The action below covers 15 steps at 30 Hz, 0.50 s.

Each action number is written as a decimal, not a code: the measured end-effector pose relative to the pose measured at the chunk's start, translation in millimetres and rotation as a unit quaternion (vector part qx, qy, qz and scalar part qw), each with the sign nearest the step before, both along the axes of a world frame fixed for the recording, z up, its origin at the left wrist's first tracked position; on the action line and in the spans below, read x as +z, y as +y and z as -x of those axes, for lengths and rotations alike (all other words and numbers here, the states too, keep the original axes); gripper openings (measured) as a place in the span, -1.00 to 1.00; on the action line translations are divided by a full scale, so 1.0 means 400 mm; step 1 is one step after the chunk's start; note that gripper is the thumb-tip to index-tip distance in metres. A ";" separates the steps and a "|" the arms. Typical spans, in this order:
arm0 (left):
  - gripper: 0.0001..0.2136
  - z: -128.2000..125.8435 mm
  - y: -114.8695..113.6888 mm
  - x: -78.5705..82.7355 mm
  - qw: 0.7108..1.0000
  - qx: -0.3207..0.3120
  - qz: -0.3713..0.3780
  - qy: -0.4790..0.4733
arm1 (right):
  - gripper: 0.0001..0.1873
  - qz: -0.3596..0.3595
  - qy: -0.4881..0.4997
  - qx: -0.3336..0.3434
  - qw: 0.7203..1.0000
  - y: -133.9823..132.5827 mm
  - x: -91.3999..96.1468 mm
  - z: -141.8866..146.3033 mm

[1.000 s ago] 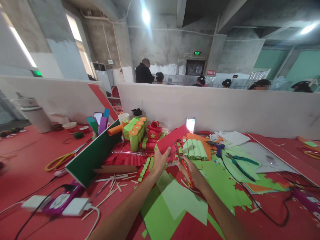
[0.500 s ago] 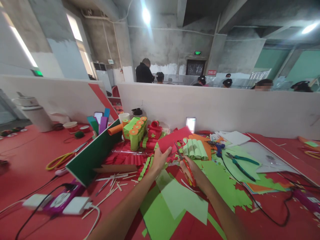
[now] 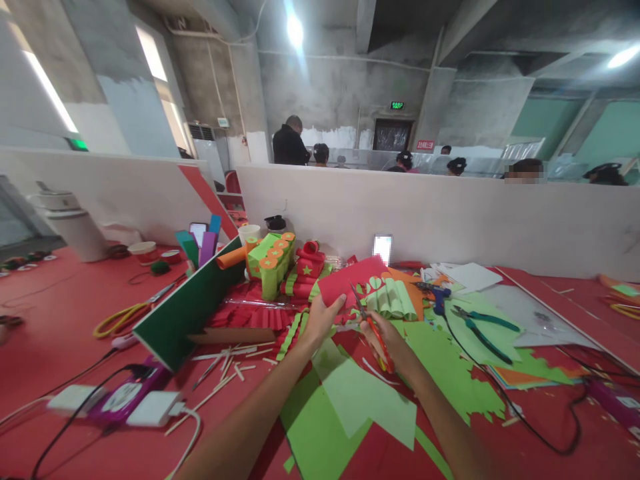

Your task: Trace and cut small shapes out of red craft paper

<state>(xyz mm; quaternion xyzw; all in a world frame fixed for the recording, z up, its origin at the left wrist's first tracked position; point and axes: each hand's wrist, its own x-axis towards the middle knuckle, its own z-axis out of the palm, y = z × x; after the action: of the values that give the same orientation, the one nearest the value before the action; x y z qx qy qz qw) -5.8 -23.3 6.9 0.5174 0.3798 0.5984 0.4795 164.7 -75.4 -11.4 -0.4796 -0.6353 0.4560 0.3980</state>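
Pinched between the thumb and fingers of my left hand [image 3: 323, 319] is a sheet of red paper [image 3: 350, 280], held up over the table. My right hand [image 3: 387, 340] is closed around the red and yellow handles of a pair of scissors [image 3: 377, 340]. Their blades point up and away, beside the paper's right part. Just beyond them lie pale green paper rolls [image 3: 393, 299]. Under my wrists are a pale green sheet [image 3: 370, 393] and a brighter green sheet [image 3: 315, 413].
Left of my hands stand a green board [image 3: 187, 300] and green and orange paper pieces [image 3: 270, 263]. On the right lie a glue gun [image 3: 439, 300], pliers [image 3: 480, 333] and ragged green paper [image 3: 455, 367]. A purple power strip [image 3: 125, 393] with cables sits front left. A white partition [image 3: 425, 213] closes the back.
Both hands stay in nearly the same place, still on the red paper and the scissors. The view has shifted very slightly.
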 end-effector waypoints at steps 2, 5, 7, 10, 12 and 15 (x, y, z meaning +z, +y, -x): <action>-0.69 0.000 0.000 0.000 1.000 -0.004 0.002 -0.001 | -0.51 0.005 0.002 -0.001 1.000 0.001 -0.002 0.001; -0.68 0.001 0.000 -0.001 1.000 -0.003 0.001 0.002 | -0.52 0.002 0.005 -0.006 1.000 0.000 -0.001 0.002; -0.68 0.002 -0.001 0.000 1.000 0.000 -0.001 0.006 | -0.52 -0.004 0.004 -0.004 1.000 -0.002 0.002 0.002; -0.67 0.004 -0.005 0.005 1.000 -0.006 0.007 0.004 | -0.50 -0.007 0.000 0.002 1.000 -0.005 0.008 0.000; -0.66 0.007 -0.008 0.012 1.000 -0.021 0.016 0.002 | -0.48 0.004 0.002 0.005 1.000 -0.005 0.010 -0.003; -0.64 0.014 -0.013 0.025 0.999 -0.039 0.025 0.004 | -0.46 0.024 0.008 0.015 1.000 -0.003 0.012 -0.010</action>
<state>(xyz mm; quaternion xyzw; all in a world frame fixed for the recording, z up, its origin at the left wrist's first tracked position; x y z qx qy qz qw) -11.3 -28.4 17.0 0.5220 0.3758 0.5677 0.5138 168.6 -76.7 -6.6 -0.4758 -0.6280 0.4810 0.3846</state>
